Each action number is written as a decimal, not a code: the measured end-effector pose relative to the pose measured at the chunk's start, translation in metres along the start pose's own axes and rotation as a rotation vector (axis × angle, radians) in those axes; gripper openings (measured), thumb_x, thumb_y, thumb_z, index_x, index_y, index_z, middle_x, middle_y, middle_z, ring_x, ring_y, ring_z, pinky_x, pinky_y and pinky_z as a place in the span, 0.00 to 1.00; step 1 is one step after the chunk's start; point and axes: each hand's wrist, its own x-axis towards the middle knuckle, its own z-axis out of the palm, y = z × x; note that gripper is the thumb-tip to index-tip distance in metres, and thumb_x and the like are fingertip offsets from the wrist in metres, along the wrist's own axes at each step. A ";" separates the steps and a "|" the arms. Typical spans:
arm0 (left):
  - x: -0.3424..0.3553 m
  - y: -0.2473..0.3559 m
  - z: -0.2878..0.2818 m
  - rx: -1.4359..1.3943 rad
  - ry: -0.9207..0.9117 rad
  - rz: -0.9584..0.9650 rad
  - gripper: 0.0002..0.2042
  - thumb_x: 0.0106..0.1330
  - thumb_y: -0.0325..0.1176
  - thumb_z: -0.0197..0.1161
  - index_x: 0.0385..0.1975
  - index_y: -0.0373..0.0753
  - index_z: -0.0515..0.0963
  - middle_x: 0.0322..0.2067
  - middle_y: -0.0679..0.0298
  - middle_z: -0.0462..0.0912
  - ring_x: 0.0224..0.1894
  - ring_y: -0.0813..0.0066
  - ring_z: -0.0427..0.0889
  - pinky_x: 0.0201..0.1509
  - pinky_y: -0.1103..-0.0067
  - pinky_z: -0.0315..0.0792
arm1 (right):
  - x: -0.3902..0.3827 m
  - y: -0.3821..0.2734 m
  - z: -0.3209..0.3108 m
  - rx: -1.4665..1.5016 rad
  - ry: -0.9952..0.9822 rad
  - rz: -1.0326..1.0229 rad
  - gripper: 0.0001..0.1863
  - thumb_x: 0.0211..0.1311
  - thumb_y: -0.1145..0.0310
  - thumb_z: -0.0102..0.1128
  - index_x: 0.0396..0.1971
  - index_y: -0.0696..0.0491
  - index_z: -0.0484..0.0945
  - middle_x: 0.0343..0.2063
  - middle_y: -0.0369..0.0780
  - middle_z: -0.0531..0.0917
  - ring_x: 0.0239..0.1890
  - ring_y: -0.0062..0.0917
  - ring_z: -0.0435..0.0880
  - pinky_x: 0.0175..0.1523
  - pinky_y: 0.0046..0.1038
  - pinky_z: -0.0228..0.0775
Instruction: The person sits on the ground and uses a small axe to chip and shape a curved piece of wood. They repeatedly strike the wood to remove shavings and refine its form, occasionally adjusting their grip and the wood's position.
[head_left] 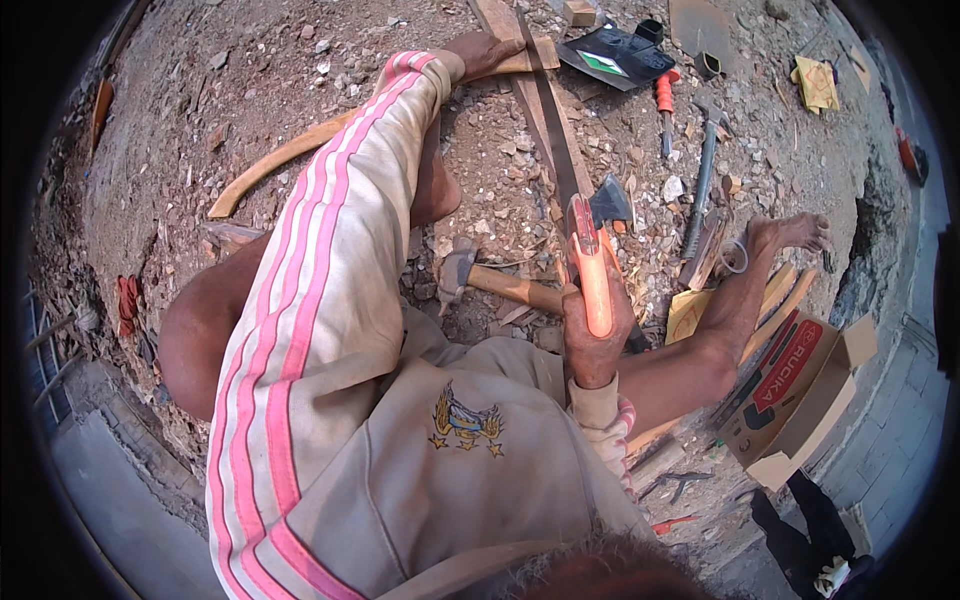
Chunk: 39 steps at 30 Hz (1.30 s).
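My left hand [485,52], at the top, is closed on the short end of a curved wooden piece [247,188] lying across wooden boards [543,125]. A long saw blade [535,62] crosses that end just right of my fingers. My right hand [590,345], low in the middle, is closed around the saw's orange handle [598,305]. An axe [610,205] with an orange handle lies beside and partly under the saw. A hammer [515,287] with a wooden handle lies to the left of my right hand.
Rubble ground holds a black bent sheet [605,55], an orange-handled tool [665,100], a metal hammer [705,170] and yellow packets [815,80]. An open cardboard box [800,420] and dark cloth [795,535] are at lower right. My bare legs [690,375] flank the work.
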 end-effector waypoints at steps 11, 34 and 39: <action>0.001 -0.009 -0.004 -0.261 -0.109 -0.094 0.39 0.73 0.67 0.38 0.37 0.31 0.82 0.24 0.53 0.84 0.28 0.60 0.85 0.39 0.67 0.77 | 0.014 -0.003 0.011 0.095 -0.059 0.180 0.27 0.55 0.78 0.60 0.59 0.63 0.74 0.42 0.48 0.85 0.37 0.33 0.86 0.47 0.28 0.77; 0.008 -0.010 -0.002 -0.452 -0.180 -0.289 0.36 0.75 0.62 0.39 0.37 0.31 0.82 0.22 0.54 0.84 0.21 0.65 0.84 0.32 0.69 0.78 | 0.028 0.020 0.037 0.038 -0.010 0.060 0.35 0.52 0.74 0.65 0.65 0.60 0.70 0.39 0.53 0.85 0.35 0.46 0.87 0.39 0.38 0.80; 0.002 -0.007 -0.005 -0.357 -0.172 -0.229 0.39 0.73 0.65 0.36 0.35 0.30 0.83 0.21 0.54 0.83 0.23 0.63 0.85 0.37 0.69 0.78 | -0.011 0.002 0.018 0.117 0.033 0.138 0.29 0.53 0.74 0.64 0.58 0.61 0.75 0.34 0.53 0.83 0.29 0.43 0.86 0.35 0.35 0.77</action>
